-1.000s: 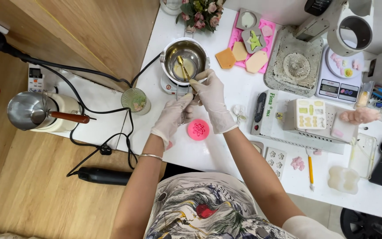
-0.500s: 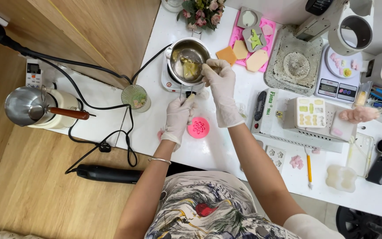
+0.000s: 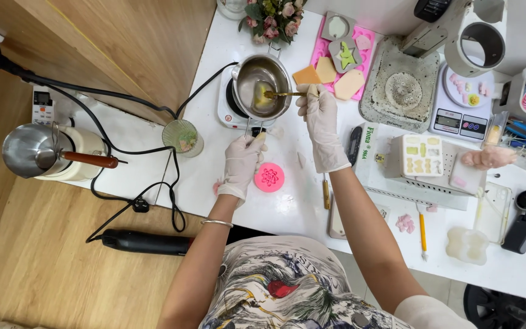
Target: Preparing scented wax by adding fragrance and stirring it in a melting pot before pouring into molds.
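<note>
A: Left to right. Far left on the side bench: kettle (image 3: 38, 152), black cables, black tool (image 3: 147, 242) near the floor edge. Glass cup (image 3: 184, 136) next, on the white table (image 3: 287, 201).

B: Hands?

A: Left hand (image 3: 241, 163), gloved, is closed around the pan handle, which runs from the pan toward the near edge. Fingers wrapped on it, near the hot plate (image 3: 229, 106). Pink mould (image 3: 270, 177) sits just right of that hand, not touched.

B: Pan?

A: Steel pan (image 3: 263, 82) on the hot plate, directly far of the left hand. Yellowish melt at the bottom.

B: Right hand?

A: Right hand (image 3: 321, 113), gloved, pinched shut on a spoon (image 3: 278, 94). Spoon's long axis is roughly left-right: bowl end left, inside the pan over the melt; handle end right, in the fingers. So the pan lies left of the right grip, and the mould lies near and left of it, below the pan.

B: Which hand is closer to the mould?

A: Left, clearly. It's just beside it. Right is across the pan rim, well apart.

B: Rest?

A: Right of the hands: wax pieces on a pink tray (image 3: 342, 55), grey block (image 3: 403, 85), scale (image 3: 464, 103), white mould (image 3: 421, 155), pencil (image 3: 422, 228).
</note>
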